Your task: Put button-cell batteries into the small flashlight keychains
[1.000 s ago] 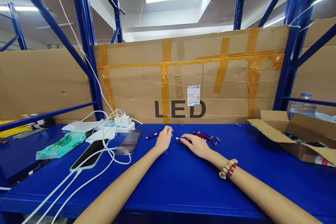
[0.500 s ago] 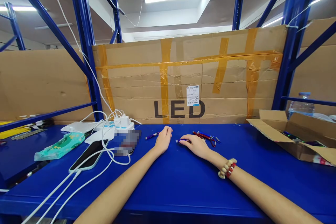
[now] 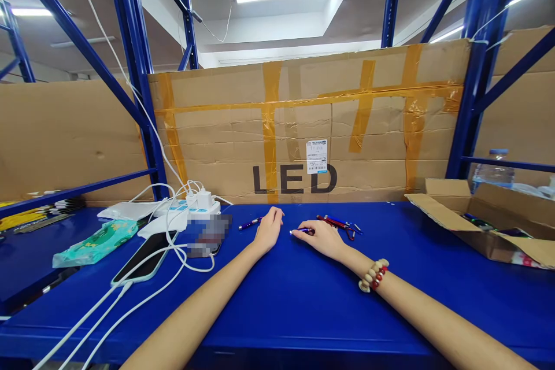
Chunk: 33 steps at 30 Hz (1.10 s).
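My left hand (image 3: pixel 267 230) rests on the blue tabletop with its fingers stretched forward and nothing visible in them. Just left of it lies a dark blue pen (image 3: pixel 250 224), its right end close to the hand. A second dark blue pen with a silver end (image 3: pixel 302 231) is under the fingers of my right hand (image 3: pixel 321 239), which are closed on it; part of the pen is hidden. Behind that hand several red and blue pens (image 3: pixel 344 225) lie in a loose bunch. A beaded bracelet (image 3: pixel 373 276) circles my right wrist.
To the left are a phone (image 3: pixel 141 260), white cables, a power strip (image 3: pixel 203 208) and a green packet (image 3: pixel 95 243). An open cardboard box (image 3: pixel 485 237) with pens stands at right, a plastic bottle (image 3: pixel 494 170) behind it. A large carton (image 3: pixel 368 173) walls off the back.
The view has shifted slightly. The fingers of my right hand have moved a little on the pen, which lies at a slightly different angle. My left hand stays put.
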Motion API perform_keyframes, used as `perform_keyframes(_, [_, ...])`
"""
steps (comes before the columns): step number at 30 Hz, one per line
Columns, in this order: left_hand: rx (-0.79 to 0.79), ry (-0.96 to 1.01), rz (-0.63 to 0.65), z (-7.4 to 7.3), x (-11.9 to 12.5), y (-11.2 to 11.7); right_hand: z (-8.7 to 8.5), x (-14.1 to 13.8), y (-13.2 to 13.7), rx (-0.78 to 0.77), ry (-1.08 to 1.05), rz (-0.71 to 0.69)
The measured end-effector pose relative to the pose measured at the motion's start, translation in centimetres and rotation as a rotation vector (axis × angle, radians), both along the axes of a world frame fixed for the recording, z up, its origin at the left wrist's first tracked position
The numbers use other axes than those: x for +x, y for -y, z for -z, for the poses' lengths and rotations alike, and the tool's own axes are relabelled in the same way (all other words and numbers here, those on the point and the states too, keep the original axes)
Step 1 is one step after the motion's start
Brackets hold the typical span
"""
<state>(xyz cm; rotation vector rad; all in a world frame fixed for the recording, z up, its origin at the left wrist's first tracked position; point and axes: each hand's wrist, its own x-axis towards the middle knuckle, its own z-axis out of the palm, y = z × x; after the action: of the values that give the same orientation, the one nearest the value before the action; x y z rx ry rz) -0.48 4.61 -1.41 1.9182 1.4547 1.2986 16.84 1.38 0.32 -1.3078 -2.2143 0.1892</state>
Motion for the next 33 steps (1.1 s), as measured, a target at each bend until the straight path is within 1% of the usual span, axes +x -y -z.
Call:
perform_keyframes(4, [0.006, -0.004, -0.001, 0.0, 0.0, 0.0, 0.0, 0.1, 0.0, -0.001, -0.017, 0.008])
perform_keyframes(11, [0.002, -0.011, -0.005, 0.1, 0.0, -0.1, 0.3, 0.3, -0.3, -0.010, -0.031, -0.035])
perform_keyframes(18, [-0.008, -0.026, -0.005, -0.1, 0.1, 0.1, 0.2, 0.4, -0.5, -0.036, -0.007, -0.058])
perform_keyframes(24, [-0.006, -0.063, -0.015, -0.3, 0.1, 0.3, 0.3, 0.2, -0.6, -0.014, 0.024, -0.014])
perform_keyframes(29, [0.027, -0.171, -0.049, -0.6, 0.2, 0.6, 0.4, 0.1, -0.5, 0.014, 0.064, 0.020])
perform_keyframes(33, [0.096, -0.362, -0.096, -1.2, 0.4, 1.6, 0.3, 0.1, -0.3, 0.051, 0.113, 0.043])
